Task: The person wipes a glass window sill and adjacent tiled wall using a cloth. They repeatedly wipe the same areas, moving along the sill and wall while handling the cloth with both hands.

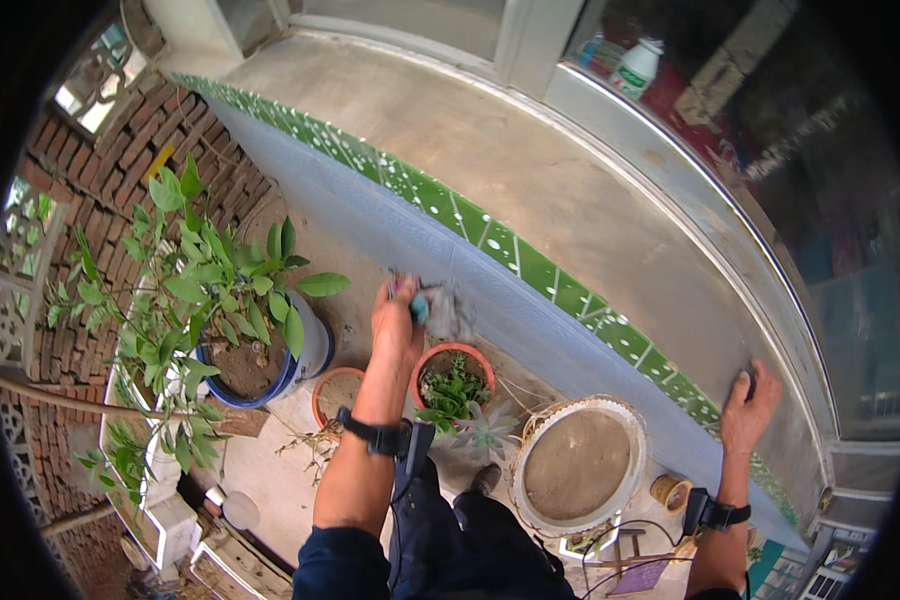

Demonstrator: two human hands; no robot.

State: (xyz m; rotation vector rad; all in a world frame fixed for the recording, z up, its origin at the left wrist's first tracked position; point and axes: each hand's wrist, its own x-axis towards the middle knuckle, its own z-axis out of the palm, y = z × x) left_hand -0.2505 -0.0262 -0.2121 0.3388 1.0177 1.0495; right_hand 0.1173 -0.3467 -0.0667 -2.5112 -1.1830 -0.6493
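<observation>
My left hand (pixel 394 315) grips a crumpled rag (pixel 448 311), grey with teal and pink parts and blurred. It is held out in front of the pale blue tiled wall (pixel 450 259), above a small terracotta pot with green plants (pixel 454 386). Whether the rag touches the wall I cannot tell. Over to the right, my right hand (pixel 751 409) is at the concrete window sill (pixel 570 180), near its green tiled edge (pixel 495 240). Its thumb and fingers are apart, and I see nothing held in them.
A leafy plant (pixel 225 277) stands in a blue-rimmed pot (pixel 307 345) at left. Near my legs are a large white pot of soil (pixel 577 465), a succulent (pixel 486 431) and a small yellowish pot (pixel 672 493). Behind window glass stands a white bottle (pixel 637 67).
</observation>
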